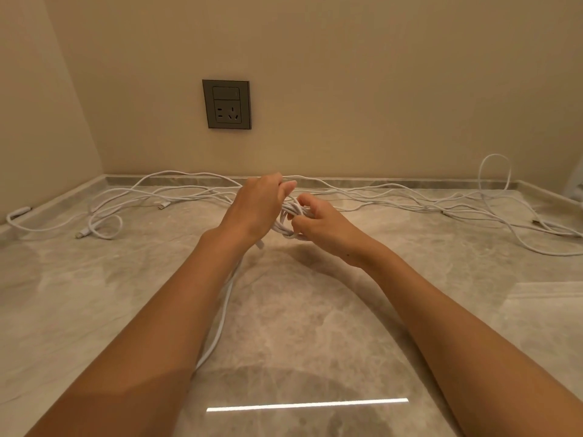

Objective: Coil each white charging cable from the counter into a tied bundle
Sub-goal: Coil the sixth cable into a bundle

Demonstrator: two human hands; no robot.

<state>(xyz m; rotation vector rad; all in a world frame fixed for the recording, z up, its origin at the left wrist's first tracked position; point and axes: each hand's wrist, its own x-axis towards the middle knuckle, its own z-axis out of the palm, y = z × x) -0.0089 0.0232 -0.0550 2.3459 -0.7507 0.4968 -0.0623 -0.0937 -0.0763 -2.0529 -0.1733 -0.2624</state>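
**Loose cables at left** (104,222): white, uncoiled, lying on the counter (315,326) near the back wall. Probably waiting their turn.

**Wall socket** (226,104): nothing plugged in.

**Left hand** (252,209): raised above the counter, fingers curled round the coil's far end, seemingly to keep the loops from springing apart.

**Coil** (291,220): one white cable, partly wound, held between both hands clear of the counter. Its long axis runs roughly away from the person. Its free tail (220,323) trails back under the left forearm toward the near edge.

**Right hand** (318,225): fingers closed on the coil's near end, probably steadying each turn.

**Loose cables at right** (473,203): sprawled on the counter, one loop standing against the wall.
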